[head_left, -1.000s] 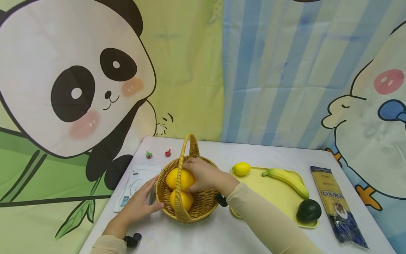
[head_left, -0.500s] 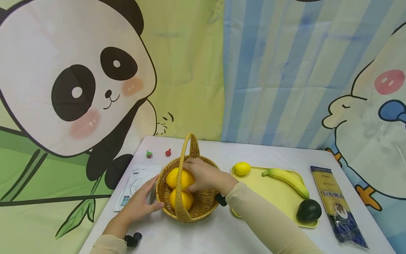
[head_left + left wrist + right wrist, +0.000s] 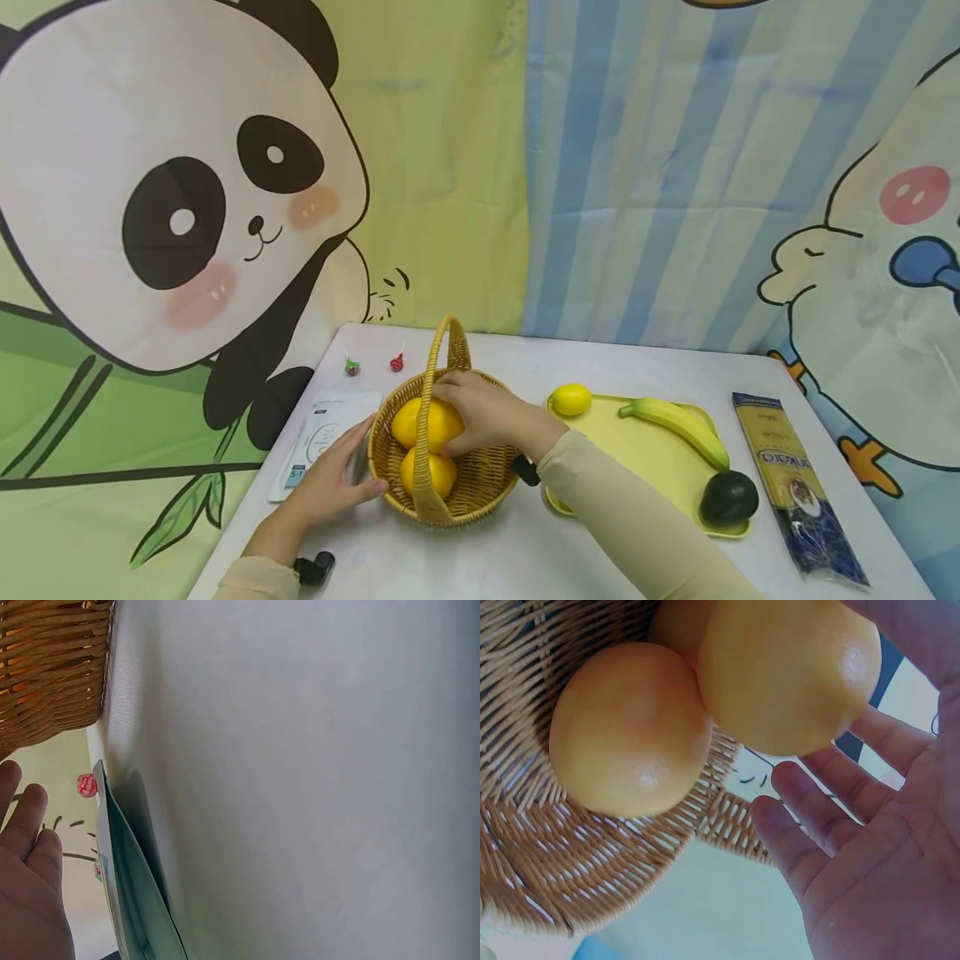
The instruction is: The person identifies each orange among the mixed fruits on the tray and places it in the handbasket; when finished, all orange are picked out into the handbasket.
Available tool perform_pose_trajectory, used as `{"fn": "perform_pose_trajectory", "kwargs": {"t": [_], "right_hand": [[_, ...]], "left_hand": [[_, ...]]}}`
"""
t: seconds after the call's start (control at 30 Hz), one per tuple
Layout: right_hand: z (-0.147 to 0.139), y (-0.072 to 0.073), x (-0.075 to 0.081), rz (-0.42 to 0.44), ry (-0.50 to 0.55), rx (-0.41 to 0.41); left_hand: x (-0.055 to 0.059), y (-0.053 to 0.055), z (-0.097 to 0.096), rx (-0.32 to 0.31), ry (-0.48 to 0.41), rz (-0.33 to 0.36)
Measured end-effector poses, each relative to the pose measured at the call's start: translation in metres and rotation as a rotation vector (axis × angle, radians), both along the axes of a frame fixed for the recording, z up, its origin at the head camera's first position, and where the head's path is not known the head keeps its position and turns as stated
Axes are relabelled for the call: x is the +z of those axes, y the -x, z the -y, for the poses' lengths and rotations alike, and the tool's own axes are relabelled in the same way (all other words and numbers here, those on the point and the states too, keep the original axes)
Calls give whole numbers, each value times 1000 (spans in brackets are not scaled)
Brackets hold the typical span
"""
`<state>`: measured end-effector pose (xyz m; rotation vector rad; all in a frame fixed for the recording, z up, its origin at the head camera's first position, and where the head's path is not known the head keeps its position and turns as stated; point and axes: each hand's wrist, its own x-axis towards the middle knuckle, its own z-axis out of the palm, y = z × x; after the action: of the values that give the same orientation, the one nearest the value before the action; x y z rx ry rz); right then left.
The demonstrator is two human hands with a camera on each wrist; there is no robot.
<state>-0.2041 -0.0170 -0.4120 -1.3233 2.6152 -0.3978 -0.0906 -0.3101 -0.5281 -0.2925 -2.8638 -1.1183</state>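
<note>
In the head view a wicker basket [image 3: 487, 487] with a tall handle holds yellow-orange round fruits that look like oranges. My right hand [image 3: 487, 412] reaches in over the rim and grips the upper orange [image 3: 446, 423], thumb on one side and fingers on the other. Below it lies another orange [image 3: 442, 475]. The right wrist view has the gripped orange [image 3: 787, 675] above its neighbour [image 3: 630, 735], and a third orange [image 3: 679, 630] partly hidden behind them. My left hand [image 3: 326, 483] is beside the basket's left side, fingers extended, thumb near the rim.
A white pouch [image 3: 318, 425] lies left of the basket, partly under the left hand. Behind are a green lollipop [image 3: 352, 366] and a red lollipop [image 3: 397, 362]. To the right, a yellow tray [image 3: 637, 450] bears a lemon [image 3: 571, 399], banana [image 3: 682, 429] and avocado [image 3: 728, 497], beside a pasta packet [image 3: 798, 492].
</note>
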Motion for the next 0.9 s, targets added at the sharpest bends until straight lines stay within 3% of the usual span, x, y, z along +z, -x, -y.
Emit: {"fn": "perform_pose_trajectory", "kwargs": {"t": [0.5,0.9], "right_hand": [[-42,1,23,-7,70,-59],[-85,7,27,-45,108,-136]], "left_hand": [[1,0,-2,10,19,1],[2,-2,-2,16,25,4]]}}
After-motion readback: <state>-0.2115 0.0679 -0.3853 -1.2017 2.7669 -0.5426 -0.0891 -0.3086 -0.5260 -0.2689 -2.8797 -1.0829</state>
